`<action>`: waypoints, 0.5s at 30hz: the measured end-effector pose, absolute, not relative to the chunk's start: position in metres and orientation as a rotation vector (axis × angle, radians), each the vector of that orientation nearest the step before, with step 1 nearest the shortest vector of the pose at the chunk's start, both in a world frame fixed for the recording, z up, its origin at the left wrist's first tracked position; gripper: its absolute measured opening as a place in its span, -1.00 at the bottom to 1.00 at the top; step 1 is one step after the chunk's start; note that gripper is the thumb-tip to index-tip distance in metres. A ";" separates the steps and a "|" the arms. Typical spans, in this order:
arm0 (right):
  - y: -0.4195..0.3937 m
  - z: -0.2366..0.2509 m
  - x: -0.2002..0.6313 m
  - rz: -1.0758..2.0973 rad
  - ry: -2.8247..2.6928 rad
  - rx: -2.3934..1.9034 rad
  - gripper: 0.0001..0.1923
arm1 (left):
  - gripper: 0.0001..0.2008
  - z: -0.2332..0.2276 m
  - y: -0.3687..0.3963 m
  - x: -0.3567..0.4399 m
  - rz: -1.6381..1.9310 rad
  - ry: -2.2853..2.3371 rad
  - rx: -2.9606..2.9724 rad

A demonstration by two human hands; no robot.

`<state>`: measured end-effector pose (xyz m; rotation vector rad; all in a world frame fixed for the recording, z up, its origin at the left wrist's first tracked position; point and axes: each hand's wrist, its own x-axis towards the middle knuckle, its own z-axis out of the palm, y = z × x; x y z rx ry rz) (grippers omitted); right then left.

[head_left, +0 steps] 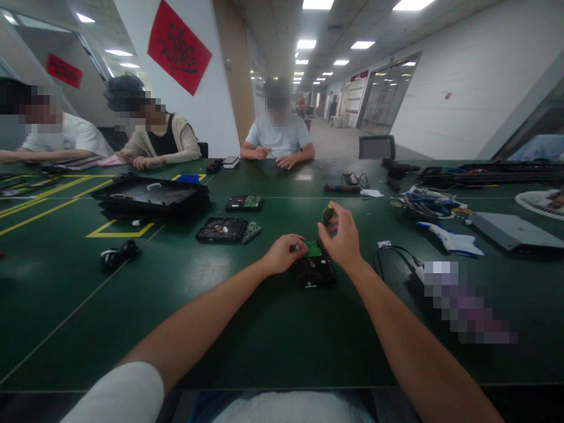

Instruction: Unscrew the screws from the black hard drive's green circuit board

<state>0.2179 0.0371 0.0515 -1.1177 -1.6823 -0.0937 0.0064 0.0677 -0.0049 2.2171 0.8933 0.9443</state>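
Observation:
A black hard drive (315, 273) lies on the green table in front of me, a green circuit board (313, 248) on its far part. My left hand (285, 254) rests at the drive's left side, its fingers bent and closed against the edge by the board. Just above the drive's right side is my right hand (341, 235), holding a screwdriver (326, 215) by its dark handle with yellow-green marks between thumb and fingers. The screwdriver's tip is too hard to make out.
Further left lie an opened drive (221, 230), a loose circuit board (251, 231) and another drive (244, 202). A black tray (152, 195) stands beyond them. On the right are a cable (399, 249), a blue-white piece (452, 238) and a grey metal case (515, 230). Several people sit across the table.

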 end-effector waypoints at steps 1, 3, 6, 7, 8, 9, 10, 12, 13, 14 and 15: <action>0.038 0.051 0.218 -0.090 -1.688 -1.108 -0.35 | -0.90 -0.005 0.068 0.006 0.948 0.894 2.216; 0.039 0.049 0.219 -0.069 -1.698 -1.091 -0.34 | -0.90 -0.006 0.068 0.006 0.947 0.903 2.215; 0.041 0.047 0.218 -0.044 -1.702 -1.083 -0.32 | -0.90 -0.006 0.069 0.006 0.935 0.921 2.215; 0.041 0.047 0.218 -0.043 -1.700 -1.084 -0.32 | -0.90 -0.006 0.069 0.006 0.931 0.924 2.216; 0.040 0.048 0.218 -0.049 -1.697 -1.087 -0.32 | -0.90 -0.006 0.068 0.006 0.930 0.927 2.218; 0.040 0.049 0.217 -0.057 -1.694 -1.092 -0.32 | -0.89 -0.005 0.068 0.006 0.929 0.926 2.220; 0.039 0.050 0.217 -0.068 -1.692 -1.100 -0.33 | -0.89 -0.005 0.068 0.006 0.926 0.922 2.222; 0.038 0.051 0.217 -0.093 -1.691 -1.118 -0.36 | -0.89 -0.005 0.068 0.006 0.926 0.917 2.217; 0.037 0.052 0.217 -0.101 -1.693 -1.123 -0.37 | -0.89 -0.005 0.068 0.006 0.926 0.916 2.213; 0.037 0.052 0.218 -0.102 -1.695 -1.125 -0.37 | -0.89 -0.005 0.068 0.006 0.926 0.917 2.209; 0.037 0.052 0.218 -0.094 -1.697 -1.123 -0.37 | -0.89 -0.006 0.068 0.006 0.928 0.919 2.206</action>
